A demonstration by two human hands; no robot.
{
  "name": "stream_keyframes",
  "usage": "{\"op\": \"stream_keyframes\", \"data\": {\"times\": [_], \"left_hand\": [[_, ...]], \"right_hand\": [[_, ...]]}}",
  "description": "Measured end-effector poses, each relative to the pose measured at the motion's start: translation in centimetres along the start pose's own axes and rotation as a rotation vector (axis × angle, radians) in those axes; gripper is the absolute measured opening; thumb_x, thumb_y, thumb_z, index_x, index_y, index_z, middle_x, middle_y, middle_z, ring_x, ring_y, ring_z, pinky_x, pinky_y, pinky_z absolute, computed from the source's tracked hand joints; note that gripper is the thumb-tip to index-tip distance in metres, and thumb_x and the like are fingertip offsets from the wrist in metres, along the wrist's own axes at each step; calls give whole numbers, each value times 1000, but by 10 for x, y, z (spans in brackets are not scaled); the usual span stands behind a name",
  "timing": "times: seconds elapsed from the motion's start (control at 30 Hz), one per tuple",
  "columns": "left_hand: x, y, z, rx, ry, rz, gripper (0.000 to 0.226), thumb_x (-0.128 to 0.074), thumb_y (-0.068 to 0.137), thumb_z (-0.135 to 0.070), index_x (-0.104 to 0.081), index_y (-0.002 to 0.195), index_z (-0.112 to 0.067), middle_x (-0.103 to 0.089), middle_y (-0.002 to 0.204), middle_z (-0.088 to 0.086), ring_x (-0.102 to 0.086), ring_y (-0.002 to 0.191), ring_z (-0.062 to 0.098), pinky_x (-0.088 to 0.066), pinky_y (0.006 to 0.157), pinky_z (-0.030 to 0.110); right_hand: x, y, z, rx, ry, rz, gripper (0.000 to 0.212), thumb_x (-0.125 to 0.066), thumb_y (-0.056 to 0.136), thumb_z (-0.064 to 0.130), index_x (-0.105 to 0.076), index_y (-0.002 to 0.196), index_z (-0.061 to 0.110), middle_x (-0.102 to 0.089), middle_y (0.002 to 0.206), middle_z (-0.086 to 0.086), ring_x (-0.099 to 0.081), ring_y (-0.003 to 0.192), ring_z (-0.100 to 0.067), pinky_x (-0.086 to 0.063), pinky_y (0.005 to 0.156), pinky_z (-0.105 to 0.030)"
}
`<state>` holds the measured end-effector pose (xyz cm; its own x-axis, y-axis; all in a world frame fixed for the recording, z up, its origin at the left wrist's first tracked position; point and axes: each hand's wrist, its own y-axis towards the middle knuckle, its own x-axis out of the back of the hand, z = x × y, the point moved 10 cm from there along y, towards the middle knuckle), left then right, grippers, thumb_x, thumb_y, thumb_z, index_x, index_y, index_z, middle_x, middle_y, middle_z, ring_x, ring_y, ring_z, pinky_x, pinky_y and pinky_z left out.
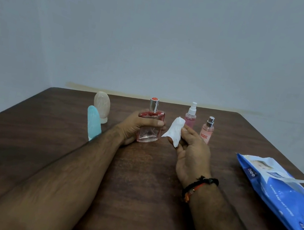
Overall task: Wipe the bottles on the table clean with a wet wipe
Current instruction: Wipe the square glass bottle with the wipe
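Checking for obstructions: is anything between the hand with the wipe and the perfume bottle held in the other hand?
Nothing visible. The right hand holds the wet wipe just right of the square perfume bottle, which the left hand grips; only a narrow open gap separates them.

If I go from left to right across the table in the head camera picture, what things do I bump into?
Blue bottle → cream oval bottle → square pink perfume bottle held by the left hand → white wet wipe in the right hand → pink pump bottle → small pink spray bottle → blue wipes pack.
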<state>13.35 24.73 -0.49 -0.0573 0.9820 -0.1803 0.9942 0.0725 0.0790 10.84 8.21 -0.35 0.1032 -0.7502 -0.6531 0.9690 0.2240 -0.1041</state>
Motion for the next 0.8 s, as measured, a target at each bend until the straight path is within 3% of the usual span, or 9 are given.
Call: {"op": "stream_keyframes", "data": {"times": [0.07,0.17,0.3,0.43,0.57,0.73,0.8], "left_hand": [[1,-8,-3,-26,-31,-19,92,-95,57,-38,-56,128,8,-69,109,25,-70,99,34,-58,87,45],[1,-25,-6,-39,-1,-51,115,-86,40,-73,-60,123,2,-71,103,18,-71,94,29,-58,88,45],[4,-49,-10,-43,118,-55,118,-76,34,-85,-62,125,-11,-67,115,17,-66,107,27,-54,98,45],[7,-69,-10,-30,200,-16,118,-78,38,-82,-57,132,-13,-63,120,14,-63,115,29,-46,107,51],[8,-81,-11,4,225,48,119,-86,37,-73,-53,136,-17,-62,125,15,-63,119,26,-48,107,43],[8,-89,-11,97,177,185,96,-99,44,-34,-57,130,-23,-67,124,7,-62,120,26,-53,97,33],[9,-93,-12,96,161,209,76,-89,59,-7,-57,127,-20,-71,117,4,-65,113,21,-54,93,30]], "right_hand": [[-1,-1,0,4,11,7,17,-52,98,0,-63,110,4,-71,88,-8,-72,61,-9,-56,51,-22],[-6,-2,-1,7,-11,44,17,-52,98,0,-65,107,3,-72,87,-7,-72,66,-10,-59,58,-23],[-11,-5,-5,1,-45,77,18,-51,98,0,-64,110,3,-72,88,-7,-73,67,-9,-59,61,-22],[-10,-7,-5,7,-48,72,21,-51,98,0,-63,115,1,-71,93,-8,-72,74,-12,-59,65,-24],[-13,-11,-7,-2,-67,96,22,-48,99,-2,-63,115,2,-70,98,-9,-70,83,-16,-59,63,-23],[-22,-10,-13,-29,-75,197,27,-44,99,-4,-62,118,-1,-72,105,-14,-72,90,-21,-61,74,-27],[-25,-10,-15,-40,-68,236,28,-43,98,-5,-63,116,-1,-73,106,-16,-74,90,-22,-62,74,-28]]}}
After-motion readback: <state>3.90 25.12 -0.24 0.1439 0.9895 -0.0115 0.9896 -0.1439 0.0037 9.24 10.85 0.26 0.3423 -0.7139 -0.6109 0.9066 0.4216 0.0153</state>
